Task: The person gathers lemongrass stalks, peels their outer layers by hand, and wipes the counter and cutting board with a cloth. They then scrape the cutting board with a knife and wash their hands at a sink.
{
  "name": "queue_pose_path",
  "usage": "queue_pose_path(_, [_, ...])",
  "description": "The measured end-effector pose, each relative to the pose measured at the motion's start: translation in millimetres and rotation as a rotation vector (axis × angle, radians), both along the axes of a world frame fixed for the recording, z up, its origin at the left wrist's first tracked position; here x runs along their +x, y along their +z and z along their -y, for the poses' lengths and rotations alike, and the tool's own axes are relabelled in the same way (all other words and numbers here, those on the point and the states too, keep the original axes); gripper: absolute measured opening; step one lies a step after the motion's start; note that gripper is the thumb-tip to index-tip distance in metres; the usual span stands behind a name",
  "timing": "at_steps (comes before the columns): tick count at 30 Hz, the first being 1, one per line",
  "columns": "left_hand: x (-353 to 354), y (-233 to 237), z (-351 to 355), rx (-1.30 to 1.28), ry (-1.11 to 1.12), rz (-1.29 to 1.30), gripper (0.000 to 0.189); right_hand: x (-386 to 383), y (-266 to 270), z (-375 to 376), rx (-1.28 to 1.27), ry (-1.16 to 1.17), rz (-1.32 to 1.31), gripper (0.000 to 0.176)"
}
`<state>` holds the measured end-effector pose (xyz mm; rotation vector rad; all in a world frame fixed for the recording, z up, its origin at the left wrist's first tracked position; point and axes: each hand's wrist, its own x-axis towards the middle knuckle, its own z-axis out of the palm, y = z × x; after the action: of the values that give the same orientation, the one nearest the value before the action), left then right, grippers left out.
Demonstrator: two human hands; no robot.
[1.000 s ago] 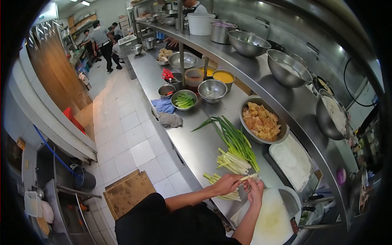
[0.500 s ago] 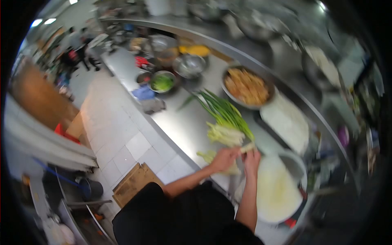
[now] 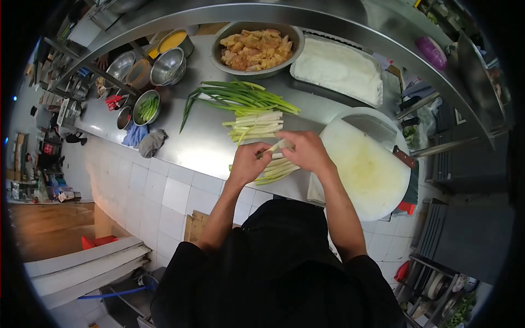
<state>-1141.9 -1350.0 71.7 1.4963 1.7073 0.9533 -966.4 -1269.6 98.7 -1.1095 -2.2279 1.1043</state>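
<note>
My left hand (image 3: pixel 250 162) and my right hand (image 3: pixel 304 150) meet over the steel counter, both closed on one pale green onion stalk (image 3: pixel 275 146) held between them. Just beyond my hands lies a row of white-stemmed stalks (image 3: pixel 254 125). Under and nearer than my hands is another group of stalks (image 3: pixel 279 168), partly covered by them. Long dark green onions (image 3: pixel 246 95) are spread farther back. Right of my right hand sits a round white cutting board (image 3: pixel 363 169), with a knife (image 3: pixel 403 157) at its right edge.
Behind the onions stand a bowl of raw meat (image 3: pixel 257 49) and a tray of white powder (image 3: pixel 336 68). Metal bowls (image 3: pixel 168 66), a bowl of cut greens (image 3: pixel 147 107) and cloths (image 3: pixel 152 143) are at the left. A steel shelf (image 3: pixel 262 12) runs overhead.
The view has swung round and become sharper, so the counter now runs across the frame. My hands are still together on a stalk.
</note>
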Motion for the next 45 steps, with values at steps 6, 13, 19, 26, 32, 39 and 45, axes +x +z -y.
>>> queue_pose_path(6, [1, 27, -1, 0.051, -0.049, -0.324, 0.023, -11, -21, 2, 0.413, 0.182, 0.134, 0.024])
queue_pose_path(13, [-2, 31, 1, 0.062, -0.071, -0.386, 0.022, -15, -27, -10, 0.442, 0.264, 0.097, 0.013])
queue_pose_path(19, [-17, 25, 9, 0.336, 0.042, -0.226, 0.021, -6, -38, -20, 0.124, -0.267, -0.168, 0.012])
queue_pose_path(26, [-14, 16, 9, 0.278, 0.106, -0.069, 0.030, -38, -46, 14, -0.817, -0.356, -0.965, 0.013])
queue_pose_path(32, [-6, 3, 3, 0.515, 0.050, -0.449, 0.033, -46, -43, 15, -0.845, -0.213, -0.836, 0.017])
queue_pose_path(39, [-7, -5, 3, 0.537, 0.000, -0.532, 0.034, -44, -46, 14, -0.860, -0.290, -0.810, 0.006])
queue_pose_path(45, [-3, -10, 3, 0.441, -0.020, -0.358, 0.026, -35, -61, 9, -0.876, -0.335, -0.752, 0.008])
